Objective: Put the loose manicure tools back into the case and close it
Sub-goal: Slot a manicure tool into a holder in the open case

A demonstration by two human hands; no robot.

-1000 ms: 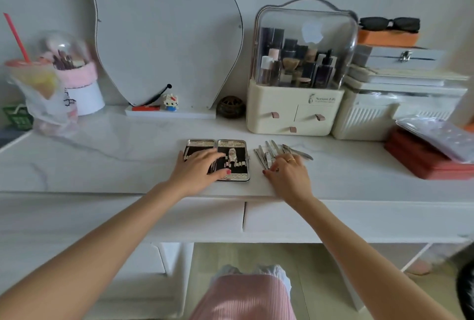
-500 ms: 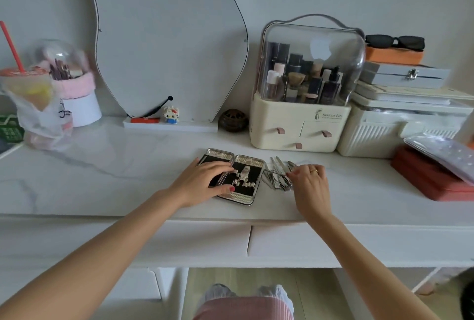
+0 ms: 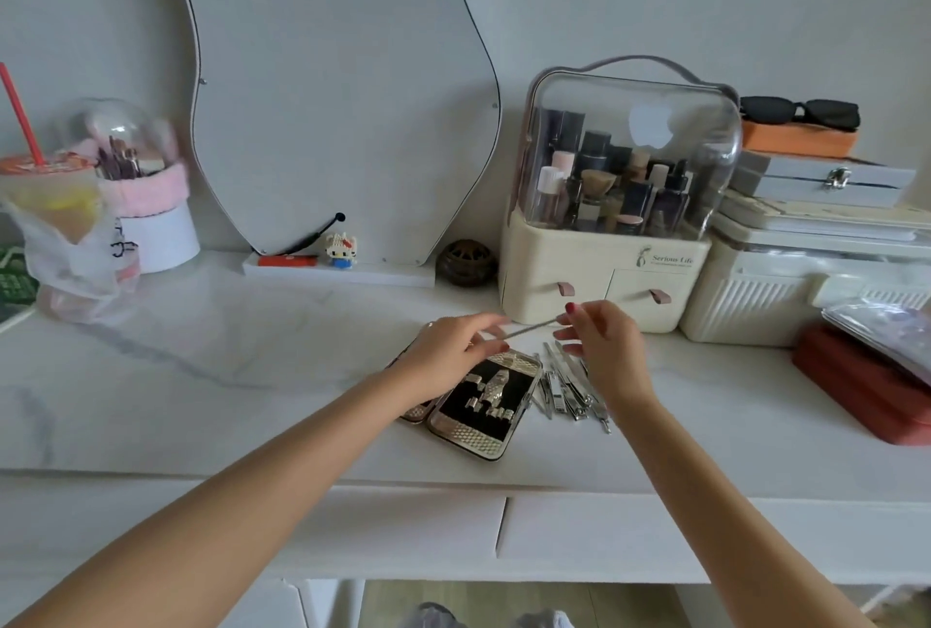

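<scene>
Both the left hand (image 3: pixel 448 350) and right hand (image 3: pixel 602 350) pinch a thin metal tool (image 3: pixel 529 328) above the open manicure case (image 3: pixel 483 400), beside loose tools (image 3: pixel 567 388) on the marble-patterned tabletop (image 3: pixel 252 375).

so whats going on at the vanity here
A person is packing a manicure set away. Both hands hold one thin metal tool in the air over the open case: the right hand pinches one end, the left hand the other. The case lies flat on the white marble top, its black lining showing. The other loose tools lie in a bunch just right of it, so most of the job remains.
</scene>
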